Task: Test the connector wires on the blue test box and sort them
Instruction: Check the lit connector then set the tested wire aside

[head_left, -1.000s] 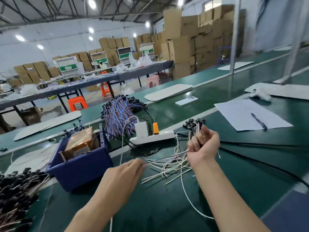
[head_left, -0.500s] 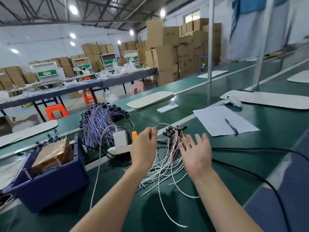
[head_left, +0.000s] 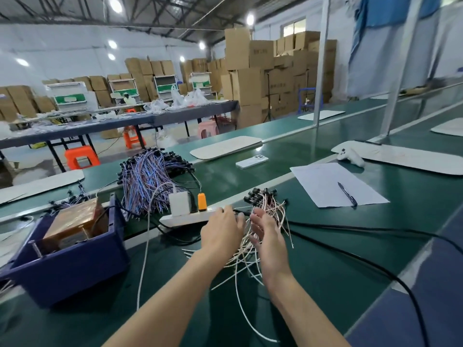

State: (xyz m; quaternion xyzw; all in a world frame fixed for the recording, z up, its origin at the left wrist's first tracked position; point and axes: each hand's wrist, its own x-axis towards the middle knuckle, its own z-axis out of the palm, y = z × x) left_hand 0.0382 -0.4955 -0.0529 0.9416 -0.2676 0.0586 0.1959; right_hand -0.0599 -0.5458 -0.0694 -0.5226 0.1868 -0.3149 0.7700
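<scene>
A loose bunch of white connector wires [head_left: 269,207] with black plugs lies on the green bench, plugs pointing away from me. My left hand [head_left: 221,234] and my right hand [head_left: 268,236] lie on either side of the bunch, fingers fairly straight, touching the wires between them. The blue test box [head_left: 67,269] stands at the left with a copper-coloured block inside. A bigger pile of blue and purple wires [head_left: 147,176] lies behind the power strip.
A white power strip [head_left: 185,217] with a white charger and an orange plug sits just beyond my left hand. Black cables [head_left: 350,256] run across the bench at the right. A sheet of paper [head_left: 330,184] with a pen and a white phone [head_left: 251,162] lie farther back.
My right hand let go of the wire bunch it gripped and opened. My left hand came forward from the bench to the bunch, and both hands now flank the wires lying on the bench.
</scene>
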